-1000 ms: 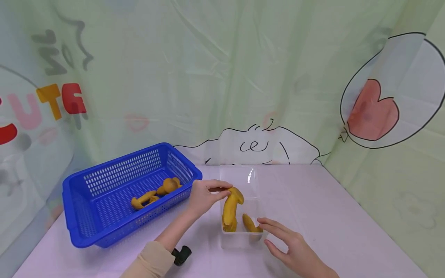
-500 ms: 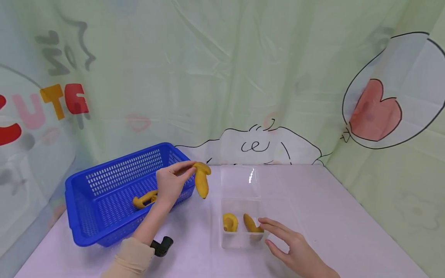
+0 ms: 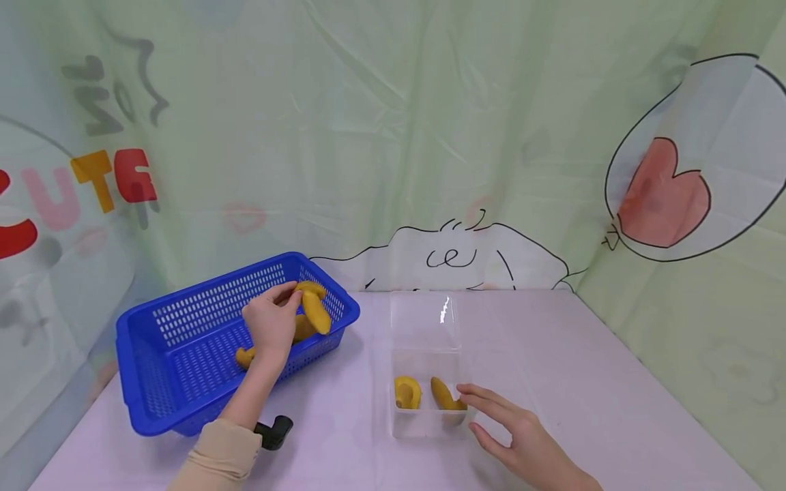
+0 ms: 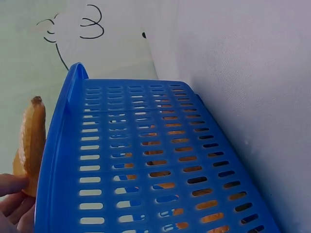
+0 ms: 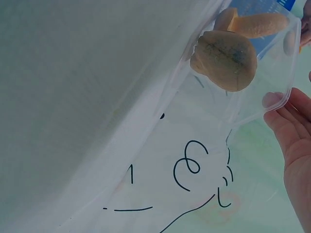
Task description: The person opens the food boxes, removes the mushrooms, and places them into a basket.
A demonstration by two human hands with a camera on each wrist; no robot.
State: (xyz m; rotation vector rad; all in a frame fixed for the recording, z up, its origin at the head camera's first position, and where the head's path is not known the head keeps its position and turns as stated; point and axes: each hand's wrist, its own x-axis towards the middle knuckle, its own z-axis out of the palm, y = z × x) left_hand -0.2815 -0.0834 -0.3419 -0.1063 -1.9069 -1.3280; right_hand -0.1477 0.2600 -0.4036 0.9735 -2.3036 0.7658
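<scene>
My left hand (image 3: pixel 270 324) pinches a yellow banana-shaped piece (image 3: pixel 314 307) by its top and holds it over the right end of the blue slotted basket (image 3: pixel 184 320). That piece (image 4: pixel 31 141) shows beside the basket's rim (image 4: pixel 65 131) in the left wrist view. More yellow pieces (image 3: pixel 245 356) lie in the basket. A clear plastic box (image 3: pixel 426 368) holds two yellow pieces (image 3: pixel 408 393). My right hand (image 3: pixel 512 433) rests with straight fingers against the box's near right corner; its fingertips (image 5: pixel 277 104) touch the box wall (image 5: pixel 252 104).
A black wrist-mount part (image 3: pixel 273 432) shows under my left sleeve. The pale table (image 3: pixel 583 382) is backed by a green printed curtain (image 3: pixel 393 136) on all sides. The basket sits at the left, the clear box near the middle.
My left hand lifted the long yellow piece out of the clear box and carried it left to above the basket. The right hand stayed at the box.
</scene>
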